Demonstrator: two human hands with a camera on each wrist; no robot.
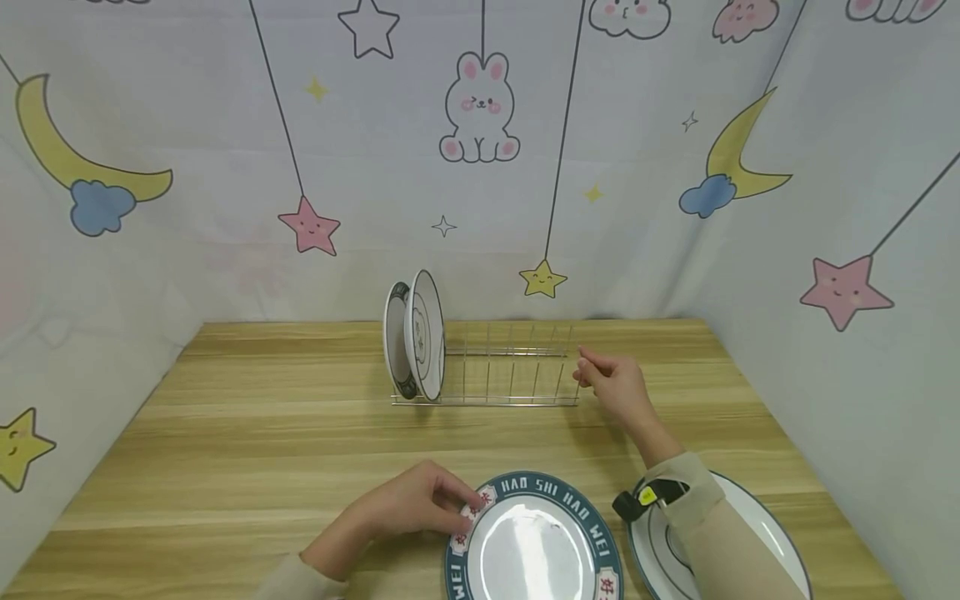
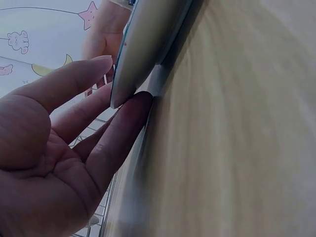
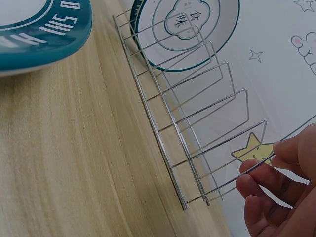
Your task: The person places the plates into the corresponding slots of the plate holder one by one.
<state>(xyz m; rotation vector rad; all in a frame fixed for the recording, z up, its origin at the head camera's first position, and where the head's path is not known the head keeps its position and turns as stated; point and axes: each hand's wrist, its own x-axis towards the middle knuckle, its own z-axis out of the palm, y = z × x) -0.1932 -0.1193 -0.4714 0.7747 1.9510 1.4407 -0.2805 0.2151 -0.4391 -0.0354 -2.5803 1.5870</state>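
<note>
My left hand (image 1: 408, 504) holds the left rim of a round plate (image 1: 534, 533) with a teal patterned border and white centre. In the left wrist view, one fingertip (image 2: 138, 106) lies under the rim, between the plate's pale underside (image 2: 148, 44) and the table. My right hand (image 1: 618, 387) pinches the end wire of a metal dish rack (image 3: 173, 123), thumb and fingers around it. Two plates stand upright at the rack's left end; the nearer one (image 1: 427, 337) shows its white face, and the other (image 1: 396, 333) is partly hidden behind it.
Another white plate (image 1: 765, 525) with a dark rim lies at the right front, partly covered by my right sleeve (image 1: 720, 517). The rack stands toward the back of the wooden table (image 1: 247, 433). A patterned cloth (image 1: 390, 183) hangs behind and at the sides.
</note>
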